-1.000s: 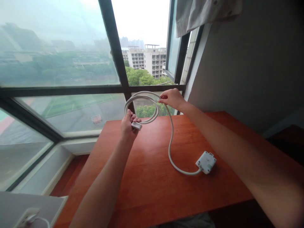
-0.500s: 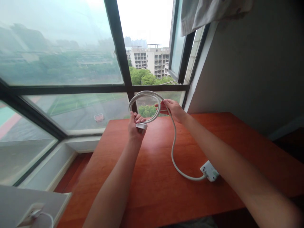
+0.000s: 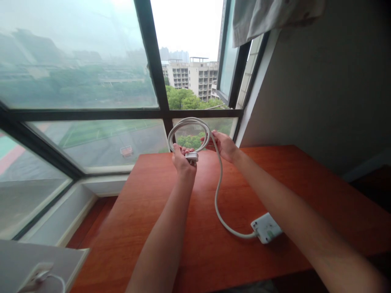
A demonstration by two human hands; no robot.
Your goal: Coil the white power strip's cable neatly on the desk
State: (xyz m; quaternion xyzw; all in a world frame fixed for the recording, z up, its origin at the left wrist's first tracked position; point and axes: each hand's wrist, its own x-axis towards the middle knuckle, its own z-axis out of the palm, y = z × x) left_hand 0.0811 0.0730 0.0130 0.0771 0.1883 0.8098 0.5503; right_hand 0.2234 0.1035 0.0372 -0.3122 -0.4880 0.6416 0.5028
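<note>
A white power cable [image 3: 217, 191] is looped into a coil above the table's far side. My left hand [image 3: 183, 158] is closed round the coil's lower left, with the white plug [image 3: 192, 156] at the same hand, its prongs pointing down. At the coil's right side, my right hand [image 3: 224, 146] pinches the cable between thumb and fingers. From there the cable hangs in a curve down to a white power strip [image 3: 266, 228], which lies on the table, its right end hidden behind my right forearm.
The reddish-brown wooden table [image 3: 146, 203] reaches to dark-framed windows [image 3: 122, 115], one pane swung open. A curtain [image 3: 269, 18] hangs at the upper right beside a grey wall. At the lower left, a white plug sits in a wall socket [image 3: 36, 276].
My left hand has shifted right with the plug and coil, closer to my right hand. The power strip has slid slightly left and nearer, and more of it shows.
</note>
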